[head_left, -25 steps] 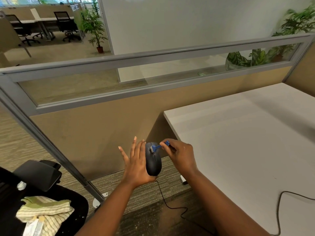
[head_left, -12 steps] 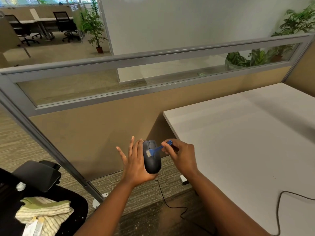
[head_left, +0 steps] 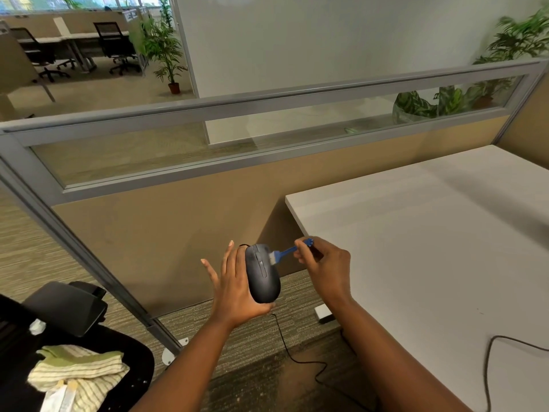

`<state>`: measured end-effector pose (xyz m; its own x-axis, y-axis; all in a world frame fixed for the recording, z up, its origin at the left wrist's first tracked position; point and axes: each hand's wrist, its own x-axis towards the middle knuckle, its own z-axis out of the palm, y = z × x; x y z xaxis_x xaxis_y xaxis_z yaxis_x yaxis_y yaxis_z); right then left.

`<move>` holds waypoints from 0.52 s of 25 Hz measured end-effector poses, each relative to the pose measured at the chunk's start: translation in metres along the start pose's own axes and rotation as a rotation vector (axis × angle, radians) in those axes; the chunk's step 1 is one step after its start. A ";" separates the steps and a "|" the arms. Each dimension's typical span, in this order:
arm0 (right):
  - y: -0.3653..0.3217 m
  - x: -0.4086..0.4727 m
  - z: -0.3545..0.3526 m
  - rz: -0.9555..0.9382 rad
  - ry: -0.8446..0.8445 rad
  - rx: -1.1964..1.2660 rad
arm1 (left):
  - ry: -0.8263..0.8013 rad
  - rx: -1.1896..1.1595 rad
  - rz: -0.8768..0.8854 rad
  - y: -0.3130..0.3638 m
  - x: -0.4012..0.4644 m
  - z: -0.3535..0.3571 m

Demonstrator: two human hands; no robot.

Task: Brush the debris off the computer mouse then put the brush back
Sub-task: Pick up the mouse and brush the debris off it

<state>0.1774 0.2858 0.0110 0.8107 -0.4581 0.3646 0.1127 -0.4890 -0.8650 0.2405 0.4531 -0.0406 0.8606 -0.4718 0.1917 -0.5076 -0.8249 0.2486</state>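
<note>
Fingers (head_left: 300, 251) pinching blue brush (head_left: 286, 251), left hand (head_left: 234, 289) cradling mouse (head_left: 263, 273) beside desk (head_left: 430, 248), cloth (head_left: 80, 373) on chair (head_left: 65, 304)

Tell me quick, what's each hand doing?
Left hand: cradles the mouse, fingers mostly straight.
Right hand: pinches the brush.

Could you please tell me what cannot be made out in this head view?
- Any debris on the black corded computer mouse: too small to see.
- Left hand palm and thumb: hidden behind the mouse.
- White bristles of the small blue plastic brush: blurred.
- Brush handle end: covered by the right hand.
- Where the brush belongs: not visible.
</note>
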 end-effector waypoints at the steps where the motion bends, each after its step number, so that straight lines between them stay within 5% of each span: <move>1: 0.001 0.001 -0.001 -0.005 0.054 -0.017 | 0.000 -0.010 -0.001 0.000 0.000 0.000; 13: -0.004 -0.007 0.019 0.044 -0.028 0.103 | 0.020 -0.048 0.031 0.001 -0.003 0.000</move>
<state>0.1822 0.3053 0.0049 0.8318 -0.4555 0.3173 0.1341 -0.3898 -0.9111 0.2374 0.4536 -0.0409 0.8436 -0.4904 0.2188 -0.5360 -0.7937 0.2877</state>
